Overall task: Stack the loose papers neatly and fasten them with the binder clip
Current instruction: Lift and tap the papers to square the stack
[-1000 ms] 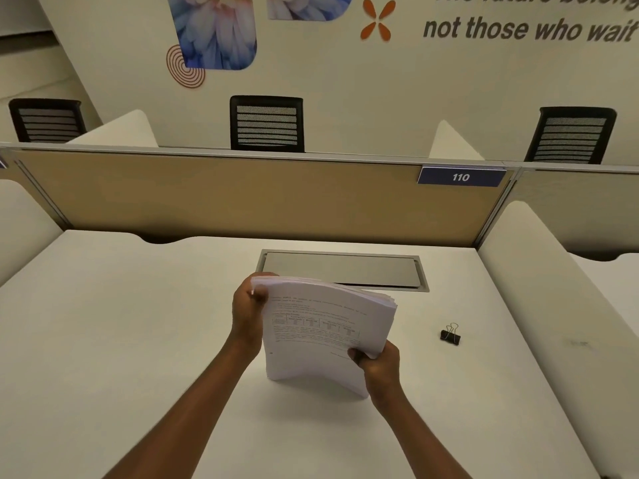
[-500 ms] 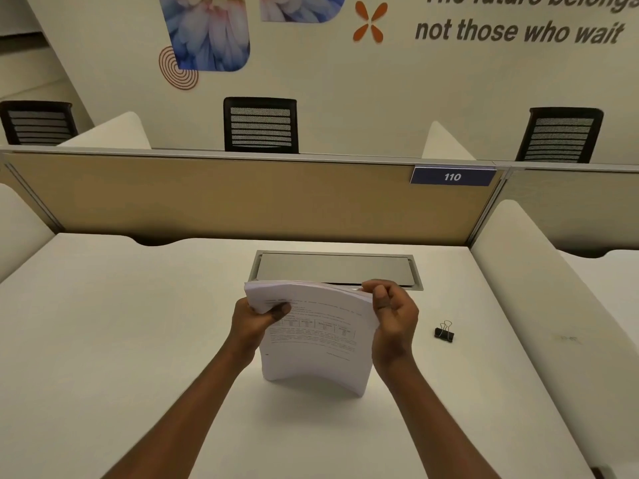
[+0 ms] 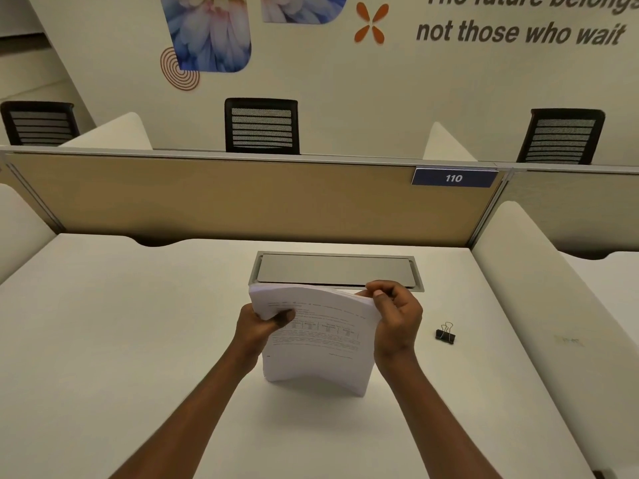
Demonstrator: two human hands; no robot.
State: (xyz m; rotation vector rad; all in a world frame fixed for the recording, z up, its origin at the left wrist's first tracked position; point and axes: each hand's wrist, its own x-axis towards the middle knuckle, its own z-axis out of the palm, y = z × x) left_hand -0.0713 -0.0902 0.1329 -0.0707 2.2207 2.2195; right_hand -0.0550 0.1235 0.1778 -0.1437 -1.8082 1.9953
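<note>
Both hands hold the papers (image 3: 318, 344) upright between them, bottom edge resting on the desk (image 3: 138, 340). Left hand (image 3: 257, 328) grips the upper left corner, thumb curled over the printed front sheet. Right hand (image 3: 397, 318) pinches the upper right corner, fingers curled at the top edge. Sheets bow toward the camera at mid-height. Clip (image 3: 446, 334) lies on the desk right of the right hand, apart from it and untouched, wire handles raised. Cable hatch (image 3: 335, 271) sits flush in the desk just beyond the hands. Divider (image 3: 242, 198) stands behind it, carrying a plate marked 110 (image 3: 454, 178).
</note>
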